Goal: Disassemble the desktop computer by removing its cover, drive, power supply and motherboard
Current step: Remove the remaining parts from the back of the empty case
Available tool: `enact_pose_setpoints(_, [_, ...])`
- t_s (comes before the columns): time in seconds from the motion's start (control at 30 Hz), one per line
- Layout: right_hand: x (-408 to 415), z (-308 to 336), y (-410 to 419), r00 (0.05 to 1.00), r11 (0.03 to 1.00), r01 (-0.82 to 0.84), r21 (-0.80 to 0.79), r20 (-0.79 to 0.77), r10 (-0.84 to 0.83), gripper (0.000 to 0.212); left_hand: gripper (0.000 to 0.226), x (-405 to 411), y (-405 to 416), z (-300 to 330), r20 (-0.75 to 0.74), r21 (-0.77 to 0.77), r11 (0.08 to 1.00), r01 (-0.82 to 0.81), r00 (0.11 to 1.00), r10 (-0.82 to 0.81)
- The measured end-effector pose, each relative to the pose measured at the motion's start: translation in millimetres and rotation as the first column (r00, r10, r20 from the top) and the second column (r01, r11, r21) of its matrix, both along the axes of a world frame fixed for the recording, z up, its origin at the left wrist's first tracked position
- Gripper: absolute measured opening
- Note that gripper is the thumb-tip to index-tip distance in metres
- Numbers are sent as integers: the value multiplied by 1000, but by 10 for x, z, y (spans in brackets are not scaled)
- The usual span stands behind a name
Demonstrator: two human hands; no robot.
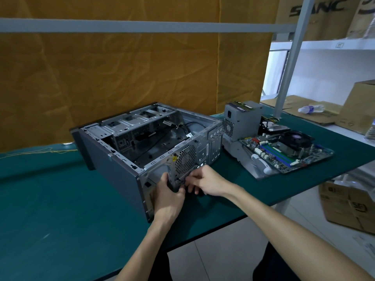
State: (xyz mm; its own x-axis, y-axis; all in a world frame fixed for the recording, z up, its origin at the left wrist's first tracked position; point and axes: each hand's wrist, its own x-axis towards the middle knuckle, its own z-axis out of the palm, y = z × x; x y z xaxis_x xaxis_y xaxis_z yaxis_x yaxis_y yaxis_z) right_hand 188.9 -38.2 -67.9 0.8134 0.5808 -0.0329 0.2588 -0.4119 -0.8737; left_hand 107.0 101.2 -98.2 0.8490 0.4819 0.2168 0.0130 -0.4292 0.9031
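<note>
Your computer case [113, 159] lay on its side at centre of the green table [60, 209], cover off, open side up, w/ black cables [162, 136] looping inside and bare drive bays toward 11 o'clock. Both your hands met at the case's rear panel, about 6 o'clock from the round fan grille [185, 159]. Your left hand [169, 197] had fingers curled around a dark part at the panel's lower edge, gripping it; can't tell exactly what that part was. Your right hand [207, 181] came in from 4 o'clock, fingertips bunched narrow and pinching at the same spot, touching the left hand's fingers. Off at 2 o'clock from the case, the grey power supply [241, 120] stood upright, just beside the case's far corner. The motherboard [284, 151], w/ its black cooler fan [296, 138] on top, lay flat at 3 o'clock, resting on a metal panel [233, 149]. A white tube-like item [261, 163] lay on that panel too, near the board's front edge. Further toward 2 o'clock, a plastic bottle [311, 109] lay on flattened cardboard [294, 104].
</note>
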Motion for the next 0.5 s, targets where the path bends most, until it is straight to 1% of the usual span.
enact_pose_setpoints(0.1, [-7,74,47,994,995,94,-36,-58,-96,19,37,-5,-3,4,10,-3,1000,2,1000,-2])
enact_pose_setpoints(0.2, [-19,132,96,981,984,175,-20,-81,-176,12,38,-13,-7,10,6,-6,1000,11,1000,-11])
enact_pose_setpoints(0.27, [-34,157,109,973,979,202,-6,-112,-201,13,37,-16,-15,12,2,5,1000,0,1000,0])
enact_pose_setpoints(0.33, [-47,188,96,964,981,193,0,-187,-189,13,37,-17,-24,19,-3,6,1000,-3,1000,3])
enact_pose_setpoints(0.4, [-55,223,74,956,989,147,-31,-253,-150,19,40,-16,-28,28,-15,0,1000,-3,1000,3])
enact_pose_setpoints(0.5, [-75,252,61,959,992,61,-110,-270,-89,29,44,-16,-29,33,-25,13,1000,-14,1000,14])
